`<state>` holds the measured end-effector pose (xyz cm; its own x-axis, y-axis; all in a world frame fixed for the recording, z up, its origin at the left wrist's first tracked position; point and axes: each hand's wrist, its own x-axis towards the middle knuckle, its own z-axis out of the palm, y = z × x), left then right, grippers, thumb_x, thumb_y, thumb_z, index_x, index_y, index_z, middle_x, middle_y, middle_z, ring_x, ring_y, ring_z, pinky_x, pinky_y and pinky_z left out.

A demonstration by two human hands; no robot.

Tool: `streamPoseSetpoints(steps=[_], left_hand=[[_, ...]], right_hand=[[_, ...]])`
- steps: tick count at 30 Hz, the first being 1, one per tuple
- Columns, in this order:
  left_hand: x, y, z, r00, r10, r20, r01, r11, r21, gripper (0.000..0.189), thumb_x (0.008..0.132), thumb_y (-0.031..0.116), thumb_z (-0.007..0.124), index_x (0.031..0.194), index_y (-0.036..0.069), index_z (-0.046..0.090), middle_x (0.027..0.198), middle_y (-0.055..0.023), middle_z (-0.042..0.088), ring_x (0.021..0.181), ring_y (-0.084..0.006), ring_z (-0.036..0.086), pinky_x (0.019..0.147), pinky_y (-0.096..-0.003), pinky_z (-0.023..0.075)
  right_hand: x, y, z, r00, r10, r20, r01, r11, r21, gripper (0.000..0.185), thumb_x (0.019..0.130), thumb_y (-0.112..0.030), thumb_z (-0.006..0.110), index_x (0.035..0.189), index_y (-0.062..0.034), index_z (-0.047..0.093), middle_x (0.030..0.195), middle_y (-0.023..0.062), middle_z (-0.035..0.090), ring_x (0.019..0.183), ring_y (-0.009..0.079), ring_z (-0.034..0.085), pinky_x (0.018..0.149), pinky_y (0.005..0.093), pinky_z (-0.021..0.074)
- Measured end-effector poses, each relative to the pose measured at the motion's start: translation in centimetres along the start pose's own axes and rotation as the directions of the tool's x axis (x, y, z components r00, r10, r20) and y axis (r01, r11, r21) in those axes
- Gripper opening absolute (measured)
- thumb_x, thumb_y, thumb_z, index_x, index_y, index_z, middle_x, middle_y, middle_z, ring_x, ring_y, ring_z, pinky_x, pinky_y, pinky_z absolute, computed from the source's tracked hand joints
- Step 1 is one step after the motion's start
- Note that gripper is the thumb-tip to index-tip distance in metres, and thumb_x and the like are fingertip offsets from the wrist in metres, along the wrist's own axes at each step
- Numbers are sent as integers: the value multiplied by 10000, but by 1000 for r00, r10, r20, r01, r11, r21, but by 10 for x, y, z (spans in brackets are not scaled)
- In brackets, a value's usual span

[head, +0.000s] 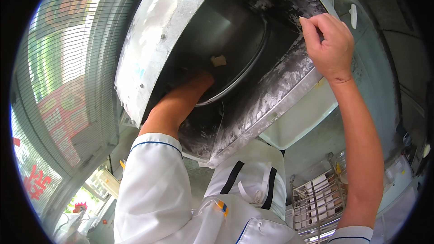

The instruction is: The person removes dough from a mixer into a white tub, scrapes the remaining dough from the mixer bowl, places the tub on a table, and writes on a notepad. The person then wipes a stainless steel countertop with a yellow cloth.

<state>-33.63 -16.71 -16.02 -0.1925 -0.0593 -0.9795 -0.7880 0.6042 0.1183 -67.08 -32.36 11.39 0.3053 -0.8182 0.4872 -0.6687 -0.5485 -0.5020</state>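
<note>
A large metal housing [169, 37] opens before me, its dark inner wall streaked with whitish powder. Inside it sits a round, dark metal bowl or drum with a shiny curved rim [251, 62]. My left hand [203, 78] reaches down into this bowl; its fingers are hidden in shadow. Just beyond that hand lies a small pale lump, possibly dough [218, 61]. My right hand [329, 45] is raised over the housing's right edge, fingers curled and thumb beside them. Nothing clearly shows in its grip, and I cannot tell whether it touches the edge.
Below the housing's right edge is a white plastic tub [301, 122]. A metal wire rack [318, 200] stands at the lower right. Ribbed, see-through sheeting [78, 57] lines the left side. Plastic bags [73, 223] hang at the lower left. A small white object [353, 16] lies at the upper right.
</note>
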Motion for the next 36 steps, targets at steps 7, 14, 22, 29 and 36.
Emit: streamPoseSetpoints(steps=[7,14,22,29,36], left_hand=[[-12,-20,-6,983,130,132,-140,987,74,362,770,343,845,1014,81,799,1018,-161,772,933,-313,741,822,-457,580],[36,-53,3,736,-356,-576,71,887,-457,331,770,268,822,1051,95,791,1037,-145,771,979,-334,737,848,-466,583],[155,-61,88,610,-534,-585,-680,26,-733,233,903,253,634,973,91,786,940,-158,764,891,-330,752,777,-503,586],[176,10,20,530,-622,-576,205,753,-625,287,940,332,596,959,137,806,990,-168,765,970,-342,735,935,-541,525],[141,-4,12,252,-623,-740,-30,759,-650,293,863,285,705,1042,56,744,1063,-208,683,972,-408,672,877,-509,553]], right_hand=[[2,-3,-1,1000,9,8,-9,1000,4,227,853,-137,786,708,-99,615,641,31,594,597,268,571,579,377,436],[3,-2,-4,998,31,50,-31,1000,-1,222,857,-135,783,712,-105,618,637,15,590,599,248,570,581,367,419],[4,-1,-1,997,5,73,-3,1000,-18,223,837,-76,788,712,-103,605,634,2,561,567,222,505,561,357,368],[6,-4,-2,993,8,121,-3,999,-47,215,842,-58,779,720,-92,605,650,15,548,585,226,509,563,366,354],[6,-3,-2,991,11,135,-5,999,-43,208,840,-57,778,727,-91,608,655,20,549,595,235,515,570,370,362]])
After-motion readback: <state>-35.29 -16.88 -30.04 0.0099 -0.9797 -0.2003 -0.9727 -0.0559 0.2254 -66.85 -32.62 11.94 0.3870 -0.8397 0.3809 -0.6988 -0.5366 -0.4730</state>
